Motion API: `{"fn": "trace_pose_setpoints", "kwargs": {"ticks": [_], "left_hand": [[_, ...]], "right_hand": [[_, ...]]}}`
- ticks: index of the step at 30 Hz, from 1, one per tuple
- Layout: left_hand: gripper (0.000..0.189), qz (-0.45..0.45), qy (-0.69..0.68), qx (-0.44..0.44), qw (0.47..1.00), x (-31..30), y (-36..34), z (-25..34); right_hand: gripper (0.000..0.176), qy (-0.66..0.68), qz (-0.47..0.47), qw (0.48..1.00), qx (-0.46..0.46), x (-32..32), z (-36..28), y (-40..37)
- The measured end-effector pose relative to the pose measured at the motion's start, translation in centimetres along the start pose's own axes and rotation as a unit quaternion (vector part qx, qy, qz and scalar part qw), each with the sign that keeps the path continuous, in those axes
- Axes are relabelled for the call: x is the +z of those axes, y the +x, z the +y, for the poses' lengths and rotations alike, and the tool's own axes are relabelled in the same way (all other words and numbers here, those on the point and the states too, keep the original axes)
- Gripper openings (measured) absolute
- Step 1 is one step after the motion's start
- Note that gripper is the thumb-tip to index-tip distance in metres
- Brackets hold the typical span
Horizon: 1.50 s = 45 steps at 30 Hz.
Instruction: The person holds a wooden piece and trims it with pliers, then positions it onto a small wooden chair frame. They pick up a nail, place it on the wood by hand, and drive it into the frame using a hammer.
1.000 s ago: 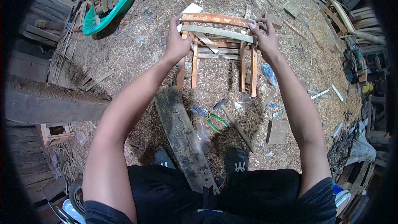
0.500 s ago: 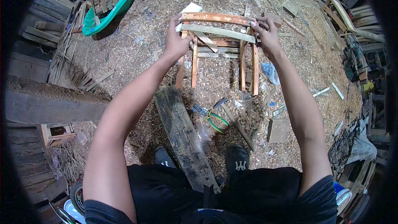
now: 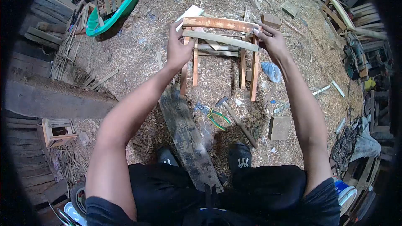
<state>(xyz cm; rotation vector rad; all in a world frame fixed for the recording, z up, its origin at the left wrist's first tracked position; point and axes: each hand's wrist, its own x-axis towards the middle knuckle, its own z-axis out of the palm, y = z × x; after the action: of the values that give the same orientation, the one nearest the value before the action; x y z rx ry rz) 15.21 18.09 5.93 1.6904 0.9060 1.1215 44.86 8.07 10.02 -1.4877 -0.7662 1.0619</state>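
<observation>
Head — two hands [image 3: 179, 51], one frame [image 3: 220, 24]

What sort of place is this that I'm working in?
Probably a rough woodworking shop. Wood chips lie scattered all around, a hammer and green-handled pliers lie among them, and your left hand and right hand hold a wooden frame.

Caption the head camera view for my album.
Left hand and right hand grip a wooden frame near pliers and a hammer.
</observation>
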Motion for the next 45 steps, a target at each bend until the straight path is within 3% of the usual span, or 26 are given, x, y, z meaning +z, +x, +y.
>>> {"fn": "trace_pose_setpoints", "kwargs": {"ticks": [2, 4, 7, 14, 20, 21, 24, 31, 36, 45], "left_hand": [[0.067, 0.006, 0.004, 0.019, 1.000, -0.3, -1.1, 1.4], [0.067, 0.047, 0.061, 0.115, 0.990, -0.5, -2.0, 1.8], [0.069, 0.039, -0.020, 0.085, 0.995, -0.8, -4.1, 3.3], [0.073, 0.022, 0.010, 0.064, 0.998, -2.4, -6.1, 1.0], [0.048, 0.003, -0.075, 0.060, 0.995, -3.7, -7.1, 2.0], [0.039, 0.027, -0.123, 0.005, 0.992, -3.2, -7.1, 3.4], [0.035, 0.098, -0.101, 0.014, 0.990, -2.7, -6.1, 4.7], [0.033, 0.058, -0.115, -0.032, 0.991, -3.4, -5.8, 4.6], [0.036, 0.040, -0.124, 0.023, 0.991, -3.4, -6.1, 4.0], [0.036, 0.012, -0.134, -0.017, 0.991, -4.4, -5.7, 4.1]], "right_hand": [[0.048, -0.038, -0.007, 0.995, -0.088, -0.5, 0.0, -1.6], [0.050, -0.059, -0.017, 0.990, -0.130, -0.4, -0.7, -3.7], [0.051, -0.108, -0.001, 0.976, -0.187, -0.6, -0.7, -5.8], [0.052, -0.049, -0.024, 0.979, -0.198, -0.4, 1.5, -6.9], [0.052, -0.047, -0.038, 0.982, -0.179, 0.4, 1.1, -7.4], [0.053, -0.029, -0.048, 0.982, -0.180, 0.4, 1.2, -7.4], [0.053, -0.033, -0.059, 0.979, -0.190, 0.6, 1.3, -7.4], [0.054, -0.043, -0.055, 0.978, -0.194, 0.8, 1.1, -7.4], [0.054, -0.034, -0.041, 0.983, -0.176, 0.8, 0.8, -7.4], [0.053, -0.023, -0.058, 0.982, -0.180, 0.7, 1.1, -7.2]]}}
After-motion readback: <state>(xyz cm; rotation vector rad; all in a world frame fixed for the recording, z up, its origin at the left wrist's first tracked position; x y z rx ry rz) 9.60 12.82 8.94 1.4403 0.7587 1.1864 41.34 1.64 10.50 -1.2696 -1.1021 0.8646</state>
